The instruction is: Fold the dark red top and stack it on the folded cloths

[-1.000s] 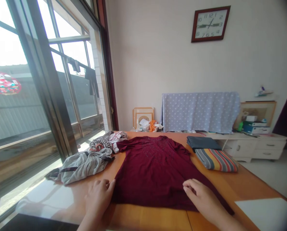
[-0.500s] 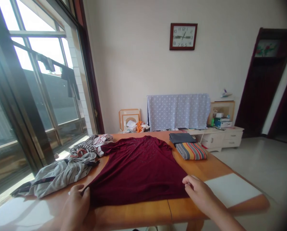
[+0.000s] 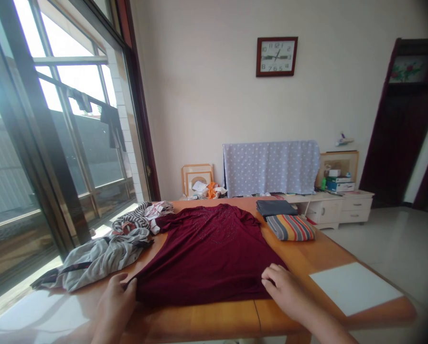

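Note:
A dark red shirt (image 3: 207,258) lies spread on the wooden table, its hem toward me and its beaded chest pattern at the far end. With fingers pinched, my left hand (image 3: 117,298) holds the shirt's near left corner. My right hand (image 3: 280,289) is closed at the near right part of the hem, its fingertips gripping the cloth a little inward of the side edge. The exact grip of the right fingertips is partly hidden by the hand.
Left of the shirt lie a crumpled grey garment (image 3: 102,258) and a striped garment (image 3: 133,217). On the right are a folded striped cloth (image 3: 291,227), a folded dark cloth (image 3: 275,207) and a white sheet (image 3: 355,286). A window (image 3: 81,119) stands at the left.
My right hand has moved left along the hem, inward from the shirt's right corner. My left hand keeps its grip on the left corner. The view has turned slightly left.

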The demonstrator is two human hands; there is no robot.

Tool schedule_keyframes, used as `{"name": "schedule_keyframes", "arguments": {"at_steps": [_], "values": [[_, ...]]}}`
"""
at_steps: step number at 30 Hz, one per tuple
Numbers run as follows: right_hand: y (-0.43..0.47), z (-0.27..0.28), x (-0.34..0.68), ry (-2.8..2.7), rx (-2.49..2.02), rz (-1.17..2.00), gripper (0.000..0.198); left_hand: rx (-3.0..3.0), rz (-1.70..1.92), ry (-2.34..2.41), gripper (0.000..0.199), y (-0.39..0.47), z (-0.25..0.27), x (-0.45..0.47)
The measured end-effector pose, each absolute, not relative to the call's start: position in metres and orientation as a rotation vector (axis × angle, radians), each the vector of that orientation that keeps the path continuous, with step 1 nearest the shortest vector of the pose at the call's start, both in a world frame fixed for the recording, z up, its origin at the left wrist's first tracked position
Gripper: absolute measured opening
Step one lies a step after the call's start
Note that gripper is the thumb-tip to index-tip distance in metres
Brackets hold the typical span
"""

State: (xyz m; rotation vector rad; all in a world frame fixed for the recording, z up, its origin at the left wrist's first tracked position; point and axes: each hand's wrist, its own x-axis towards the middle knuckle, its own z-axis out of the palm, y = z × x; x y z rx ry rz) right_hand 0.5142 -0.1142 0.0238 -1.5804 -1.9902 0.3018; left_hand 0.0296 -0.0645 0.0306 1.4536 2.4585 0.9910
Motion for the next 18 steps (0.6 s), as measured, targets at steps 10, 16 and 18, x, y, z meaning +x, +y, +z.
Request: {"name": "schedule_keyframes", "arguments": {"at_steps": [10, 16, 18], "values": [[-0.123, 0.025, 0.525, -1.894, -1.552, 0.353, 0.023, 1.902, 0.944, 2.591, 0.039, -0.082, 0.044, 0.073], [-0.132, 0.025, 0.500, -2.107, -1.535, 0.305, 0.004, 2.386, 0.759, 1.649, 0.018, -0.100, 0.047, 0.154], [-0.131, 0.023, 0.493, -2.168, -1.529, 0.280, 0.009, 2.378, 0.643, 1.597, 0.024, -0.106, 0.045, 0.177]]}}
